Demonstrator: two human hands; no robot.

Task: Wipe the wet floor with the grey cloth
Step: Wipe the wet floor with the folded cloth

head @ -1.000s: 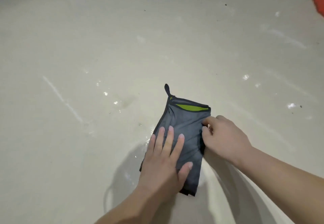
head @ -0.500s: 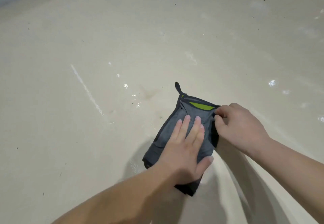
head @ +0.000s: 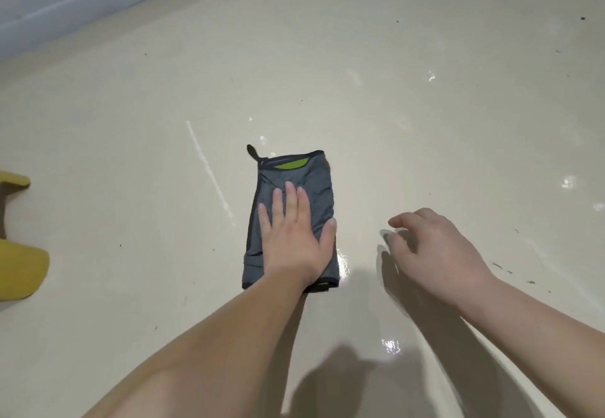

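We see the grey cloth (head: pixel 319 195) lying folded into a narrow oblong on the cream floor (head: pixel 425 116), about mid-floor and well away from the pale skirting (head: pixel 65 2) that runs along the floor's far-left edge. Its far end shows a strip of lime-green lining (head: pixel 289 165) and a small dark loop (head: pixel 252 151) sticking out at the far-left corner.

The left hand (head: pixel 294 241) lies flat on the near half of the cloth. Its fingers are straight and close together and point away from us, and its thumb is spread toward the cloth's right edge. It presses the cloth rather than gripping it.

The right hand (head: pixel 435 254) is off the cloth, to its right. Its fingers are loosely curled and hold nothing, and its shadow falls on the floor beneath. We cannot tell whether its fingertips touch the floor.

A wet sheen (head: pixel 343 262) glistens just beside the cloth's near-right corner, and another glint (head: pixel 389 345) sits closer to us, between the forearms. A thin white streak (head: pixel 209 169) runs slantwise left of the cloth. At the left border of the view a yellow object (head: pixel 19 267) is partly cut off.
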